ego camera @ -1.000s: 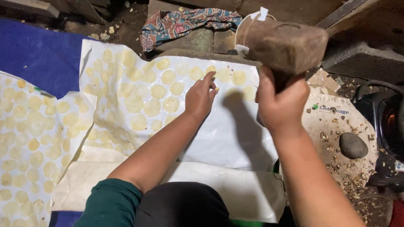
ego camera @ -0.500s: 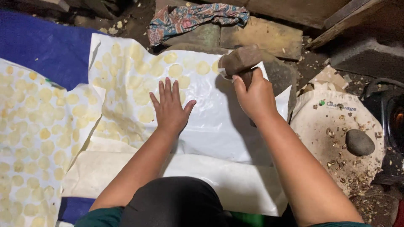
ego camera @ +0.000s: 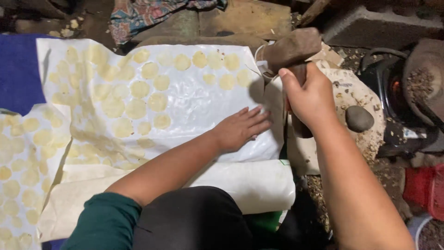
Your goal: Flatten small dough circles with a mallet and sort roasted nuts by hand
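Nearest the viewer, a dark lap (ego camera: 194,222) and a green sleeve (ego camera: 99,224) fill the lower edge. Just beyond them lies a folded cream sheet (ego camera: 249,183), touching the front edge of the larger white plastic sheet (ego camera: 199,106).

The left hand (ego camera: 240,128) rests palm down on the white plastic sheet near its right front corner, fingers spread and flat, gripping nothing. The right hand (ego camera: 311,95) is closed around the handle of a wooden mallet (ego camera: 292,48), fingers wrapped tight; the blocky head of the mallet stands above the fist, over the right edge of the plastic sheet, and the lower end of the handle shows below the hand.

Pale yellow flattened discs (ego camera: 138,109) lie in loose rows across the left and far parts of the plastic sheet; the area around the left hand is bare plastic. At the left, a second sheet (ego camera: 23,157) carries more such discs and overlaps a blue cloth (ego camera: 18,74).

To the right of the right hand, a round stone slab (ego camera: 365,104) littered with crumbs bears a smooth grey pebble (ego camera: 359,118). Farther right stands a dark stove (ego camera: 393,92) with a faint glow, and a red container (ego camera: 423,187) sits at the lower right.

Farthest away, a patterned cloth (ego camera: 148,11) lies on wooden boards (ego camera: 245,18), beside a grey concrete block (ego camera: 384,23).
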